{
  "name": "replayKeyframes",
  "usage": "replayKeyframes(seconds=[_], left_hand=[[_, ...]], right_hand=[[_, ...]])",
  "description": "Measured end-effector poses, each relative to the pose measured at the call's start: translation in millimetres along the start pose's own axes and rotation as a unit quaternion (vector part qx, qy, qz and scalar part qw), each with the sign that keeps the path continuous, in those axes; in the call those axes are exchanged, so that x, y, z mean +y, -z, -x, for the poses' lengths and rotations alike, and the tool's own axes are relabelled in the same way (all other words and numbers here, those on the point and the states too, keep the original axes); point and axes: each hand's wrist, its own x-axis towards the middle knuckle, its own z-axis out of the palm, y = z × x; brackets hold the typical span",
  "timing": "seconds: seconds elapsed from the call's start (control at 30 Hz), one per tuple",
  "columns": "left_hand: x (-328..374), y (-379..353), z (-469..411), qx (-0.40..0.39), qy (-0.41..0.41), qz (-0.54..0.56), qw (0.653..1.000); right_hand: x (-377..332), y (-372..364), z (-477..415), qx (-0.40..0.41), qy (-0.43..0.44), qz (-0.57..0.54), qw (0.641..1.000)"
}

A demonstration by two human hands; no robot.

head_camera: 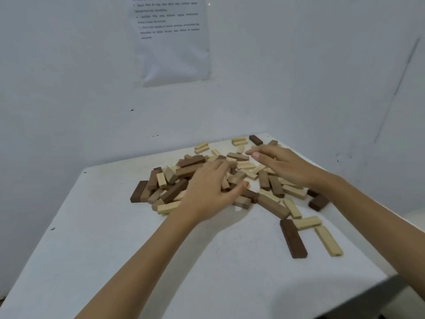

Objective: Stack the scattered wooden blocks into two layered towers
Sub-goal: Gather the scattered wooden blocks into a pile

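Here we see the scattered rectangular wooden blocks (230,178) in pale, mid-brown and dark tones lying in a loose heap toward the far right part of the white counter (161,261); no tower stands among them; a long dark brown block (293,238) and a pale cream block (328,241) lie apart at the near right, close to the counter's edge. Our left hand (210,189) rests palm down on the middle of the heap, its grip spread, fingers over the blocks; our right hand (282,164) hovers flat over the far side, fingers extended, grip also spread, pinching nothing; behind, a printed paper sheet (171,40) hangs on the white wall (69,88).
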Motion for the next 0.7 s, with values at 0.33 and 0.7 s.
replayKeyframes(seconds=[0.33, 0.7], left_hand=[[97.9, -56.7, 11.8, -0.206, -0.068, 0.001, 0.976], [103.9, -84.1, 19.3, -0.117, -0.076, -0.094, 0.986]], right_hand=[[68.4, 46.3, 75.2, 0.092, -0.116, 0.175, 0.973], [93.4, 38.0, 92.9, 0.02, -0.135, 0.262, 0.955]])
